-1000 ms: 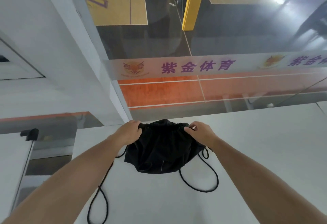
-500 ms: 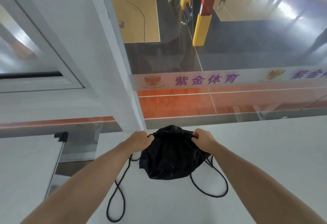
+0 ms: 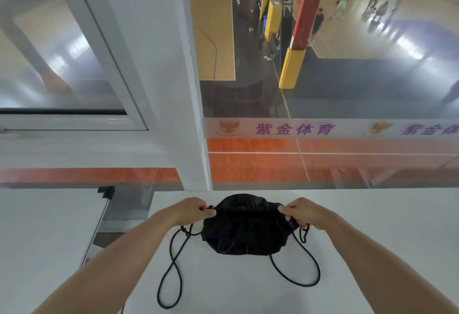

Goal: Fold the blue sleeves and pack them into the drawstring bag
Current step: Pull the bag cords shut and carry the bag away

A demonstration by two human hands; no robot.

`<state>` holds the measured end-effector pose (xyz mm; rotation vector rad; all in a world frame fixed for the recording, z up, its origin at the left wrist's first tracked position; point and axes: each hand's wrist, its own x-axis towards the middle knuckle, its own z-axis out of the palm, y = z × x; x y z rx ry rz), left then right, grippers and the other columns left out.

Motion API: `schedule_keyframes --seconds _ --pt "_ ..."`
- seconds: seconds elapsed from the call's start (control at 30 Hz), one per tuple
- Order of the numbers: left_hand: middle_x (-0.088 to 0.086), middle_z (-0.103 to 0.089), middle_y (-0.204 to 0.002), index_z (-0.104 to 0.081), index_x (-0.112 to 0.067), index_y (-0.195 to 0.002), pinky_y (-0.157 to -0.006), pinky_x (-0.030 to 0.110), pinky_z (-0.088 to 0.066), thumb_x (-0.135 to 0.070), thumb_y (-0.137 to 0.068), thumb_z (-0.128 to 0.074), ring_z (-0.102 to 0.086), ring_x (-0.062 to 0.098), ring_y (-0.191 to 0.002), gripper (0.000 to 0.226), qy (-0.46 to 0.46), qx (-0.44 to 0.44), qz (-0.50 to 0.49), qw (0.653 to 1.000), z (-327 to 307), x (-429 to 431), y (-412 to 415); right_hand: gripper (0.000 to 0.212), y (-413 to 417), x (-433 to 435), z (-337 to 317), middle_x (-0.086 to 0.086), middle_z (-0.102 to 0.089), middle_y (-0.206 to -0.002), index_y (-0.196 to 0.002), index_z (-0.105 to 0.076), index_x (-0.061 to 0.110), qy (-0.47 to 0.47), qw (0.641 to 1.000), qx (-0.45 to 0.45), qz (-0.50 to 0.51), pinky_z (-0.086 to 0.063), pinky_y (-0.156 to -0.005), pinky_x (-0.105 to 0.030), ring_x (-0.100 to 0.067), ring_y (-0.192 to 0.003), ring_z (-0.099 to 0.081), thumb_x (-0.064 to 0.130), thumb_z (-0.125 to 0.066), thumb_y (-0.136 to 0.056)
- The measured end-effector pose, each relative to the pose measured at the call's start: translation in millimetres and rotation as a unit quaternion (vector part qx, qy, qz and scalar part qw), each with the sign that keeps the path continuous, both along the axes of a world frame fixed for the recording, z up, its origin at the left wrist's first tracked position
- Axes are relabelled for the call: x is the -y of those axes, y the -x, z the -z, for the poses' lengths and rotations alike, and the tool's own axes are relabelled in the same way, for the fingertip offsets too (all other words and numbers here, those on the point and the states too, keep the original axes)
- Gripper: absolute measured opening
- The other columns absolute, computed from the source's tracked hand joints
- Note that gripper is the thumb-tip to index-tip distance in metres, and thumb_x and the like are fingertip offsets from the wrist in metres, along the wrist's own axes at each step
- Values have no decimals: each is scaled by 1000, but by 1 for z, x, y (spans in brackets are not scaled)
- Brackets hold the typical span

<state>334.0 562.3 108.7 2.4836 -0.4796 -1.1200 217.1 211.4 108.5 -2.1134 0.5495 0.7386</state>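
Observation:
A black drawstring bag (image 3: 244, 234) lies on the white table (image 3: 372, 251) near its far edge, bulging and gathered at the top. My left hand (image 3: 192, 209) pinches the bag's top left corner. My right hand (image 3: 301, 212) pinches the top right corner. Black cord loops trail toward me on both sides, the left cord (image 3: 171, 274) and the right cord (image 3: 298, 271). No blue sleeves are visible; the bag's inside is hidden.
A second white table (image 3: 44, 239) stands to the left across a narrow gap. Just beyond the far edge is a glass barrier (image 3: 323, 130) with a printed strip, overlooking sports courts below. A white window frame (image 3: 119, 70) rises at the left.
My hands have drawn apart, stretching the bag's gathered top wider. The head camera has tilted up, showing more of the courts.

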Motion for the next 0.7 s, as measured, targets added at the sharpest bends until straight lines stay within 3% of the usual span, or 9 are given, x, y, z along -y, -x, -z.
schedule_keyframes --seconds 0.17,0.37,0.47,0.53,0.6,0.63,0.7 --pt "0 -57 -79 -62 -22 -68 -61 25 -45 -52 -92 -60 -48 12 -61 38 104 -4 -86 991 -4 -19 -5 44 12 23 -7 5 -43 -48 -63 -58 8 5 997 45 59 -29 -46 -24 -13 -41 -31 41 -66 -92" --pt "-12 -58 -72 -64 -21 -72 -56 20 -37 -37 -100 -56 -46 2 -57 33 85 74 -123 986 4 -50 -15 45 33 73 -7 1 -38 -49 -62 -61 10 80 990 61 100 -31 -49 -24 -16 -43 -33 44 -65 -92" --pt "-9 -67 -88 -67 -21 -79 -64 19 -42 -40 -98 -52 -61 6 -75 30 15 64 -59 996 14 -38 -12 39 33 69 -1 1 -38 -48 -65 -56 6 17 994 35 97 -33 -52 -25 -17 -42 -35 30 -62 -96" --pt "-9 -67 -113 -67 -21 -109 -80 22 -46 -38 -92 -53 -63 15 -107 28 -15 13 -17 1000 21 -25 -8 36 35 61 0 -3 -41 -51 -67 -51 4 -37 998 10 59 -37 -56 -30 -18 -46 -39 22 -61 -97" --pt "-12 -53 -139 -46 -27 -143 -98 24 -38 -35 -88 -56 -50 14 -131 57 15 -25 -11 1000 24 -3 -3 38 38 59 1 -2 -48 -54 -65 -50 5 -36 999 -20 7 -40 -57 -28 -18 -50 -45 23 -61 -97" --pt "-14 -50 -142 -42 -29 -146 -100 24 -37 -34 -87 -58 -49 12 -132 61 44 -29 -9 999 24 11 1 39 39 59 3 -2 -51 -54 -64 -52 6 -19 999 -32 -14 -41 -56 -26 -17 -51 -48 26 -62 -96" --pt "-17 -61 -126 -57 -37 -125 -96 27 -49 -34 -86 -60 -60 6 -111 39 84 8 41 996 30 40 8 38 42 61 6 -1 -56 -56 -63 -60 11 17 997 -59 -52 -43 -57 -25 -18 -55 -56 34 -62 -93"
